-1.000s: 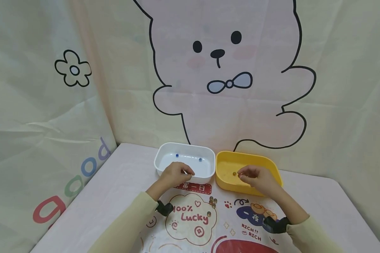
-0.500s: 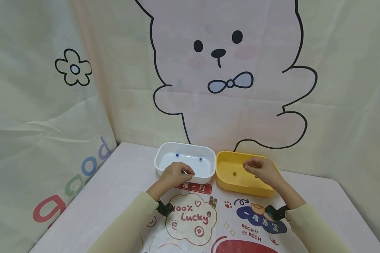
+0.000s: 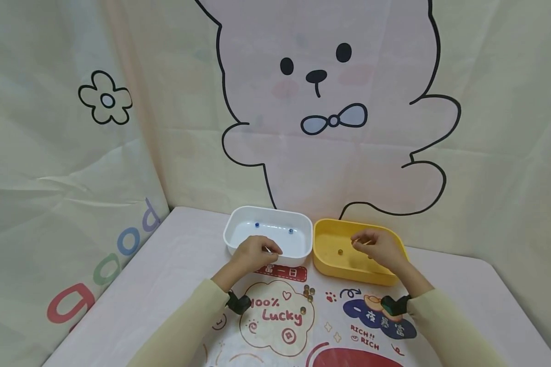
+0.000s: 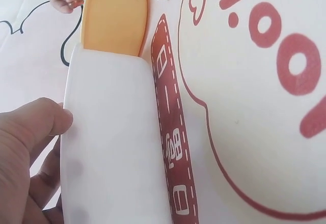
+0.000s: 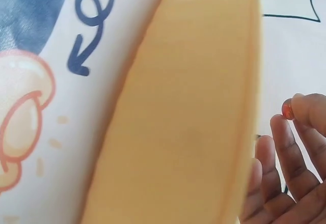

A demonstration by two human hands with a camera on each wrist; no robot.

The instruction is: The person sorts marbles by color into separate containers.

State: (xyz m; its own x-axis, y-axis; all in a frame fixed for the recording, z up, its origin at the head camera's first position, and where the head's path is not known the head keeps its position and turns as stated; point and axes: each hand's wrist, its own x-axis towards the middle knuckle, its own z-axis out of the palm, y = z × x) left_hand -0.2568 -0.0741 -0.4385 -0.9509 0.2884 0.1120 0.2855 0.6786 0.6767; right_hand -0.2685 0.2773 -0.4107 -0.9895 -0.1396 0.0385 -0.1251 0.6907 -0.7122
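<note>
My right hand is raised over the yellow bin. Between its thumb and index fingertip it pinches a small red marble, seen in the right wrist view above the bin's rim. An amber marble lies on the floor of that bin. At the white bin, my left hand holds the near rim, thumb on the edge and curled fingers behind it. Inside the white bin lie two blue marbles, one toward the left and one toward the right.
Several glass marbles sit clustered on the printed tablecloth in front of the bins, with a single marble nearer me. The two bins stand side by side, their ends touching or nearly so. A printed curtain hangs behind the table.
My right hand, low in the yellow bin beside the amber marble a second ago, has risen and shifted slightly right with the red marble. My left hand keeps its place.
</note>
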